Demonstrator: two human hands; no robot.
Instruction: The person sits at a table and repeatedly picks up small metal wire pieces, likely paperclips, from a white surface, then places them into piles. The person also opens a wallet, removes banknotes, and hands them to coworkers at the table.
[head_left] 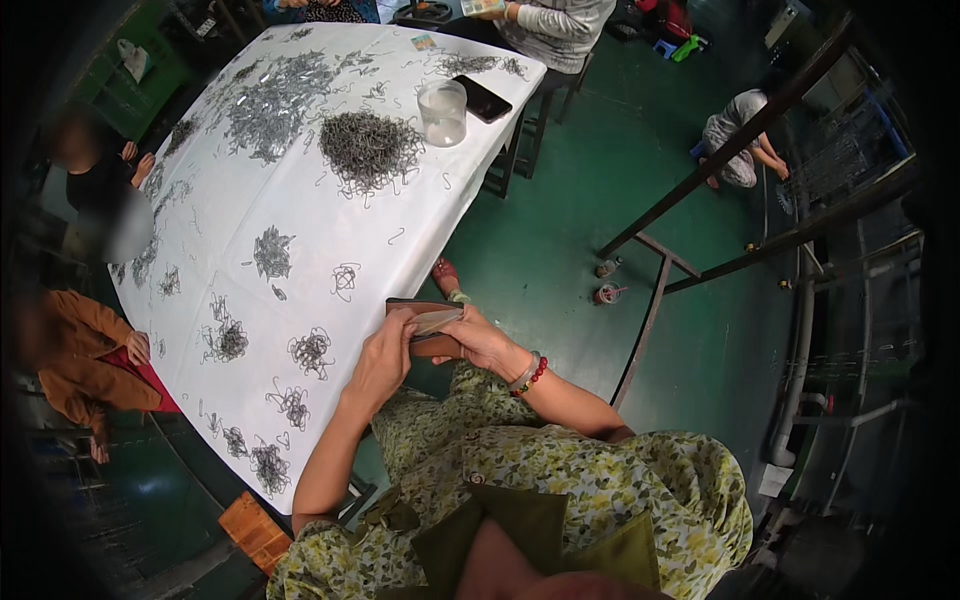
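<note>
I hold an open brown wallet between my left hand and my right hand, with red beads on my right wrist. From the wallet, a heap of wire hooks lies at eleven o'clock on the white table, a clear tub at twelve, a phone just beside it. A person in brown is at nine; another person squats at two.

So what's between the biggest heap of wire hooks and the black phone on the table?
A clear round container stands between the heap and the phone, as the head view shows.
</note>
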